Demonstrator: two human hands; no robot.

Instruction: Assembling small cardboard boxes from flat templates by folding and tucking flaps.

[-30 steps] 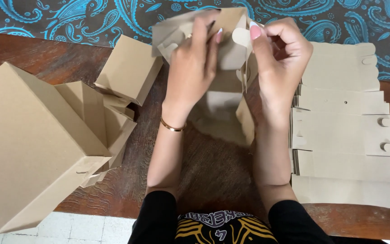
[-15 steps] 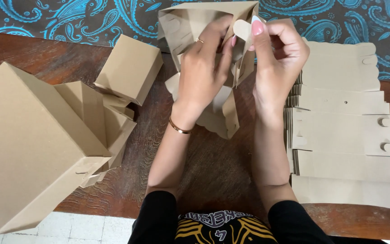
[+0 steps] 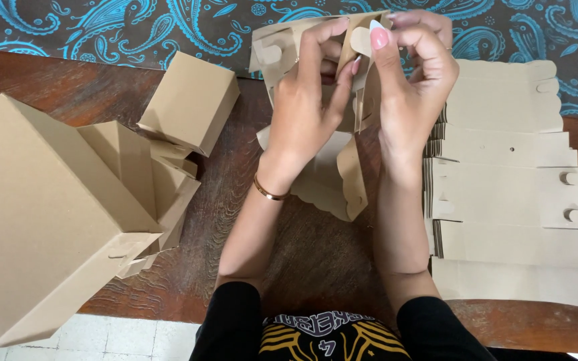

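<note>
Since the earlier frame, both hands have drawn closer on the half-folded cardboard box (image 3: 316,127), held above the table (image 3: 302,261). Left hand (image 3: 306,100) and right hand (image 3: 413,80) each pinch its top flaps; flat blanks (image 3: 510,194) lie beside the right hand.

The half-folded box (image 3: 322,167) held between the left hand (image 3: 309,107) and the right hand (image 3: 413,80) was matt brown cardboard, smooth and unprinted. The flat blanks (image 3: 510,194) stacked at the desk's right edge and the finished boxes (image 3: 55,214) at its left edge looked the same. The desk (image 3: 316,261) was dark wood with a visible grain. A patterned cloth (image 3: 135,27) covered its far edge. A thin metal bangle (image 3: 267,192) shone on the left wrist.
</note>
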